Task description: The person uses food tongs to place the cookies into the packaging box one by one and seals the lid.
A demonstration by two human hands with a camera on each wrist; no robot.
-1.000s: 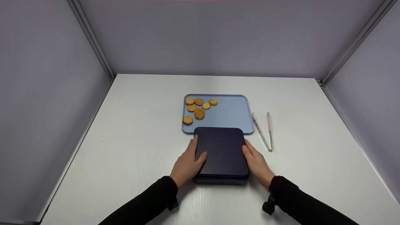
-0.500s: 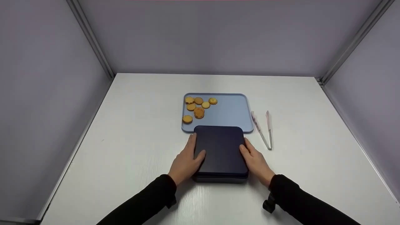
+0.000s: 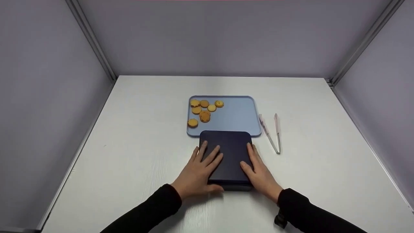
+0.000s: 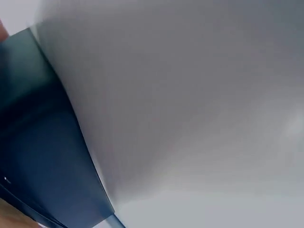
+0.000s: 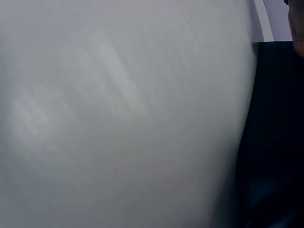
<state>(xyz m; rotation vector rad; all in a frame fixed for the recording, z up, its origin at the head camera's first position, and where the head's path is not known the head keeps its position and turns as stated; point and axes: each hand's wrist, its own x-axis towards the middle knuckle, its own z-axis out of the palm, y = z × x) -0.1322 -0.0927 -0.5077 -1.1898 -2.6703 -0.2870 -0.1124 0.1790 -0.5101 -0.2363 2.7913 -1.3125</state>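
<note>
A dark navy rectangular box [image 3: 231, 139] with its lid on lies on the white table, overlapping the front edge of the blue tray in the head view. My left hand [image 3: 196, 174] rests on the lid's left side with fingers spread and straight, its thumb near the front edge. Along the right edge, my right hand [image 3: 262, 176] lies with fingers extended and thumb over the lid. The left wrist view catches the side wall of the box [image 4: 47, 152]; a dark side of the box [image 5: 273, 133] fills the right of the right wrist view.
Beyond the box is the light blue tray [image 3: 237, 113], with several cookies [image 3: 205, 116] on its left part. Metal tongs [image 3: 278, 142] with pale pink tips lie spread to the tray's right. Grey panels [image 3: 207, 38] enclose the table [image 3: 142, 129] at the back and sides.
My left hand has moved from the box's left side onto the lid, spreading its fingers. The right hand has shifted slightly inward, thumb farther over the lid. Tray, cookies and tongs stay put.
</note>
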